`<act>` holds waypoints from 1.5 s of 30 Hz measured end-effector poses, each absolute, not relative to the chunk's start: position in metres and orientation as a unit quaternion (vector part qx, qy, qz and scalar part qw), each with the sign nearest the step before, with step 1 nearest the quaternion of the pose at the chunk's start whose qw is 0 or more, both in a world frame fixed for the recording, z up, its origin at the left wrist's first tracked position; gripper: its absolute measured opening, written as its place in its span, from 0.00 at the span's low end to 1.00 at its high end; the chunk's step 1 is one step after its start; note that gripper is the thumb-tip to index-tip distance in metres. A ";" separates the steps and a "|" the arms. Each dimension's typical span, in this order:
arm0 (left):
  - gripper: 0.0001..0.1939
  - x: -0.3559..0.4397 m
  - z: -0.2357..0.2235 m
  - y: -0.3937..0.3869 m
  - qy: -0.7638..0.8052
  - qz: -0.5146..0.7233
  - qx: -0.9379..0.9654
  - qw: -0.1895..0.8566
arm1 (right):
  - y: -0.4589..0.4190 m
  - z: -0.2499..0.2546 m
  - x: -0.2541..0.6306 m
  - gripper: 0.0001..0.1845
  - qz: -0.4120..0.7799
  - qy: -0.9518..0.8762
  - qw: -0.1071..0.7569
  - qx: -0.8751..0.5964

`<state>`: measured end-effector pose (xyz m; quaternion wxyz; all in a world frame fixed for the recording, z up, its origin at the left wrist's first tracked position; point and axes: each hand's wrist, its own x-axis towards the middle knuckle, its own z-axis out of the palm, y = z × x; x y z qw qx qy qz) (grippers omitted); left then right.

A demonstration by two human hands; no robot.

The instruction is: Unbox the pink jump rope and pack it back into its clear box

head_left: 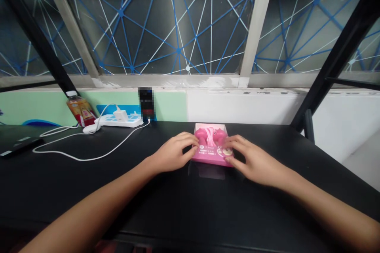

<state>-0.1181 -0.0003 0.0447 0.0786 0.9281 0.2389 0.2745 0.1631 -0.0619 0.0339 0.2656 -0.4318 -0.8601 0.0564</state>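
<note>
Black tabletop (166, 209): a pink printed carton (210, 157) lies flat near its far edge, clasped from both sides. The left hand (173, 153) and right hand (257, 162) are set against its edges, with the fingers (190, 141) curled narrowly over the rims, none spread wide. Beyond are placed a white cable (89, 157), a white power strip (118, 121), a plastic drink bottle (80, 111) and a window (178, 19) crossed by blue and white lines.
</note>
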 end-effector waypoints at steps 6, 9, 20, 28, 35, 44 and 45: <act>0.09 -0.117 0.043 0.002 0.231 0.281 0.928 0.083 | -0.071 0.034 0.161 0.37 0.020 -0.880 0.221 -0.419; 0.09 -0.117 0.042 0.004 0.232 0.285 0.926 0.081 | -0.079 0.037 0.154 0.31 -0.031 -0.904 0.197 -0.378; 0.07 -0.114 0.040 0.002 0.288 0.287 0.913 0.040 | -0.103 0.040 0.134 0.20 0.056 -0.939 0.098 -0.325; 0.07 -0.105 0.040 0.013 0.355 0.298 0.886 0.002 | -0.118 0.067 0.137 0.19 0.281 -0.926 0.123 -0.219; 0.13 -0.105 0.039 0.020 0.390 0.251 0.886 0.024 | -0.123 0.070 0.137 0.24 0.376 -0.908 0.101 -0.157; 0.25 -0.114 0.038 0.008 0.364 0.207 0.902 0.101 | -0.099 0.073 0.152 0.08 0.289 -0.874 0.216 -0.325; 0.24 -0.114 0.039 0.007 0.361 0.230 0.898 0.096 | -0.094 0.068 0.153 0.09 0.224 -0.870 0.245 -0.364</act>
